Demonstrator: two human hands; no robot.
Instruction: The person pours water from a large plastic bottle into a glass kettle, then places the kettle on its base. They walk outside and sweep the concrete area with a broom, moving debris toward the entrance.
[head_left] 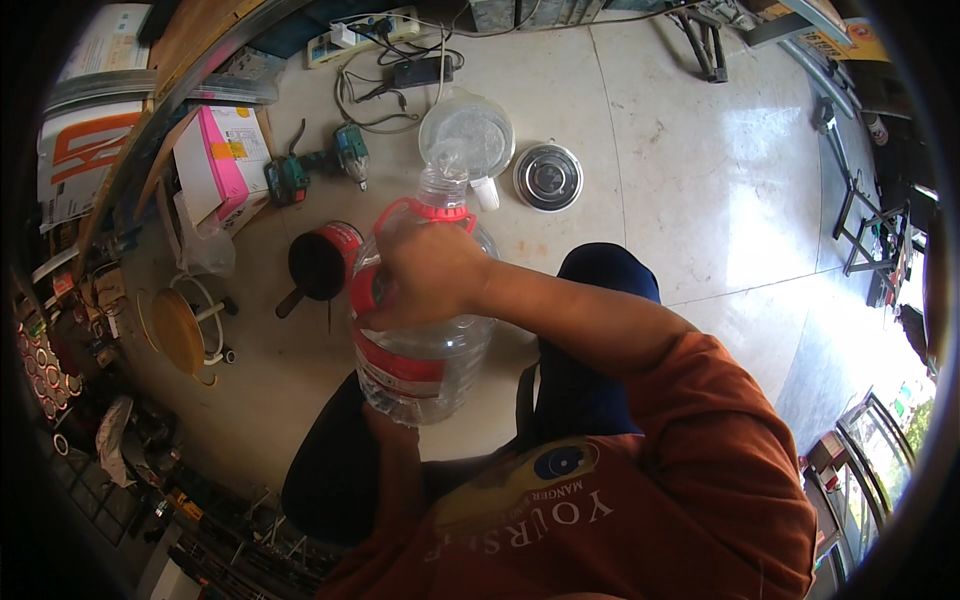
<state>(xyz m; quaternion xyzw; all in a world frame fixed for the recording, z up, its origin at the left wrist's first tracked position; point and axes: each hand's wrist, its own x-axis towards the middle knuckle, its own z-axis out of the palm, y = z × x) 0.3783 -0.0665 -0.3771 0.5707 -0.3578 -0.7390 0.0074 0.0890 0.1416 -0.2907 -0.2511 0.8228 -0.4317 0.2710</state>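
Note:
My right hand is closed on the red handle of a large clear plastic water jug with a red label. The jug is tilted, its neck pointing away from me over a round clear container on the floor. What looks like clear water shows at the mouth. Under the jug's base, my left hand is mostly hidden, its fingers out of sight. Beside the container stand a small white cylindrical piece and a round, shiny metal-rimmed lid or base.
Left of the jug lies a dark pan-like vessel beside a red can. Two teal power tools, one a drill, lie farther off near a power strip and cables. A stool and boxes stand at the left.

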